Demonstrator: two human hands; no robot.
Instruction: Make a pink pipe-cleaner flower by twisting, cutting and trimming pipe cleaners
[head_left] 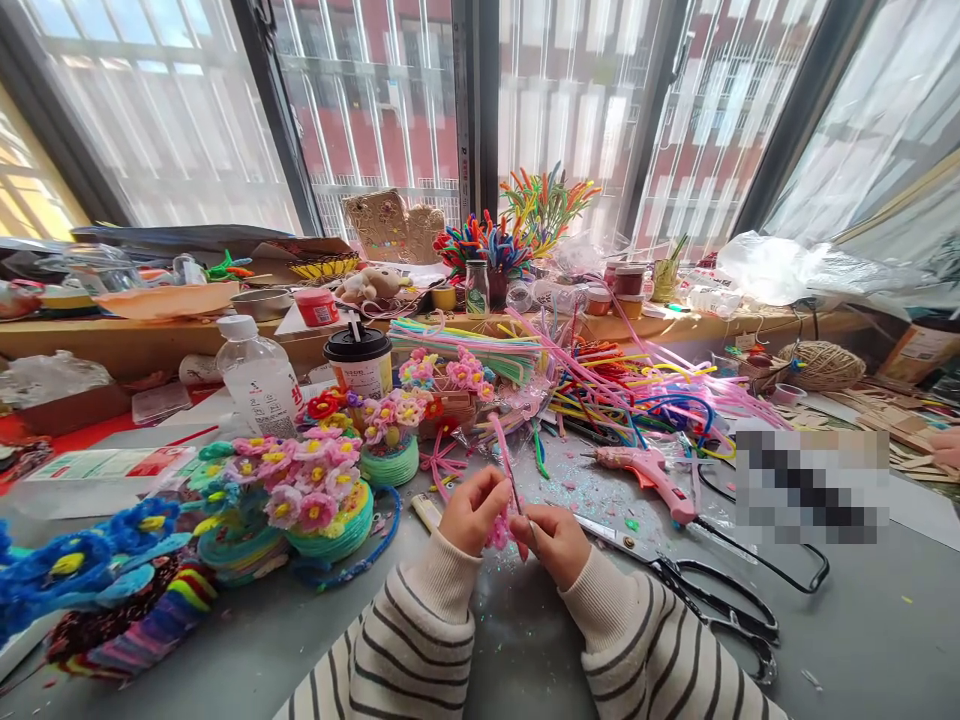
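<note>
My left hand (472,510) and my right hand (553,543) meet low in the middle of the view, both pinching a pink pipe cleaner (504,455). Its free end sticks up and away from me, and a small pink coiled piece (498,533) sits between my fingers. Both sleeves are striped cream and black. Just left of my left hand stand finished pipe-cleaner flower pots (319,500), pink blooms on green and yellow bases.
A pink glue gun (649,472) and black scissors (712,600) lie right of my hands. A heap of loose coloured pipe cleaners (622,385) fills the middle back. A lidded cup (358,360), a plastic bottle (256,375) and a twine ball (821,365) stand further off.
</note>
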